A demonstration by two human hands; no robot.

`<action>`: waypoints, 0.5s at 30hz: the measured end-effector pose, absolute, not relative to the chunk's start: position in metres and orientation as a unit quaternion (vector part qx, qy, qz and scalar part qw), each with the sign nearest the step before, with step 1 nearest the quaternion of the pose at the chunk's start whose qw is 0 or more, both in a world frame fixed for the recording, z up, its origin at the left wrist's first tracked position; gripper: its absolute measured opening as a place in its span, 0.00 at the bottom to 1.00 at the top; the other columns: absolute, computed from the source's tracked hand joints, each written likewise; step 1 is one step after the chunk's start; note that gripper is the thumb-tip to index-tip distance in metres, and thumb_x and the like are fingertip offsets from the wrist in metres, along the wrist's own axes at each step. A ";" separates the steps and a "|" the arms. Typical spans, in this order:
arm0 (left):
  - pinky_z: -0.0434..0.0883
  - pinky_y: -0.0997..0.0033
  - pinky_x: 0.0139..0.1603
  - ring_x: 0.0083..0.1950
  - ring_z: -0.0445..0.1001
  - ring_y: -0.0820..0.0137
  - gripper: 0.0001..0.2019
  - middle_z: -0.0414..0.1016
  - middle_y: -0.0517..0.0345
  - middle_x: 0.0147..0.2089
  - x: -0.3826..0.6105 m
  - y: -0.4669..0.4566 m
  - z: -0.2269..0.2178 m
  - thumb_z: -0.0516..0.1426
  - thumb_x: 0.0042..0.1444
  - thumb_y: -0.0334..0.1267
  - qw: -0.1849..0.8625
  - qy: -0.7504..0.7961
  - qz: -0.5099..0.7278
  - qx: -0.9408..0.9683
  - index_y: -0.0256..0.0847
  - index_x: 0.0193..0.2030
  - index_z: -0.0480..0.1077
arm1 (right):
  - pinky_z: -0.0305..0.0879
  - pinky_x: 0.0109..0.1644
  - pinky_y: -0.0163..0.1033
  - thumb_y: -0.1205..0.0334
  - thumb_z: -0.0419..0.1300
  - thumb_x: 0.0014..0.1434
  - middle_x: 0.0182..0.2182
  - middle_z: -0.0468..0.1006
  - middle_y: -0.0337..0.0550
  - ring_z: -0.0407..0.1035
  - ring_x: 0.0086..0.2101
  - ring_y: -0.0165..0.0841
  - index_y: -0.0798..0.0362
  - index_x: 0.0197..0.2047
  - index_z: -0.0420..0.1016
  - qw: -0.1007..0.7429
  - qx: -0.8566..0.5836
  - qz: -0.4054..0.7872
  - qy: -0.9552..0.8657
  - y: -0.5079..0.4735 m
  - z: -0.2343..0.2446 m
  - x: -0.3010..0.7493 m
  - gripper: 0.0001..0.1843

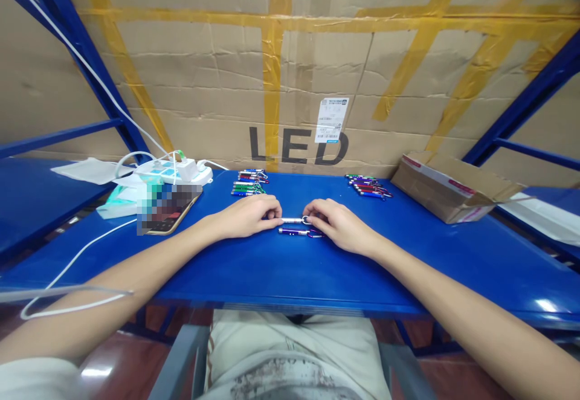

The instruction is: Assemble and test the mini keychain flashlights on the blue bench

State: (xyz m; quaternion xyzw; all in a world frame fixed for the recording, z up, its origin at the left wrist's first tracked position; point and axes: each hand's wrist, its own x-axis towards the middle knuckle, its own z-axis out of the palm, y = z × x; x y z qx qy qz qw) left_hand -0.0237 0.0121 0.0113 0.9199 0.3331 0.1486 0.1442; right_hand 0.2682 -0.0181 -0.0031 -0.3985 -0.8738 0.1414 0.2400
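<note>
On the blue table [290, 267] my left hand [251, 216] is curled shut around one end of a small silver keychain flashlight [293, 220]. My right hand [338, 223] pinches the ring at the flashlight's other end. Just below it a purple keychain flashlight [296, 231] lies on the table, touching my right fingers. Both hands rest on the tabletop near its middle.
Two piles of coloured keychain flashlights lie at the back, one pile [249, 182] on the left and another pile [369, 186] on the right. An open cardboard box [448, 191] sits at right. A phone [170, 209], a power strip [176, 171] and white cables lie at left.
</note>
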 end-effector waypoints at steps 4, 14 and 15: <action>0.68 0.68 0.41 0.41 0.76 0.66 0.12 0.80 0.55 0.43 -0.024 0.014 0.010 0.60 0.73 0.48 0.156 0.336 0.156 0.916 0.41 0.46 0.77 | 0.68 0.53 0.47 0.60 0.57 0.77 0.45 0.84 0.47 0.74 0.47 0.42 0.48 0.50 0.78 0.235 -0.397 0.134 -0.877 -0.017 -0.004 0.269 0.08; 0.68 0.67 0.42 0.40 0.74 0.66 0.15 0.79 0.55 0.41 -0.027 0.016 0.012 0.60 0.72 0.51 0.168 0.346 0.156 0.910 0.41 0.44 0.76 | 0.67 0.54 0.47 0.62 0.56 0.77 0.45 0.83 0.48 0.73 0.46 0.42 0.49 0.48 0.76 0.221 -0.397 0.124 -0.882 -0.018 -0.002 0.268 0.08; 0.68 0.67 0.43 0.41 0.75 0.66 0.15 0.79 0.55 0.42 -0.026 0.015 0.012 0.60 0.72 0.51 0.161 0.341 0.154 0.913 0.41 0.44 0.76 | 0.67 0.54 0.47 0.63 0.56 0.77 0.45 0.83 0.47 0.73 0.46 0.42 0.49 0.48 0.76 0.221 -0.400 0.122 -0.881 -0.018 -0.002 0.268 0.07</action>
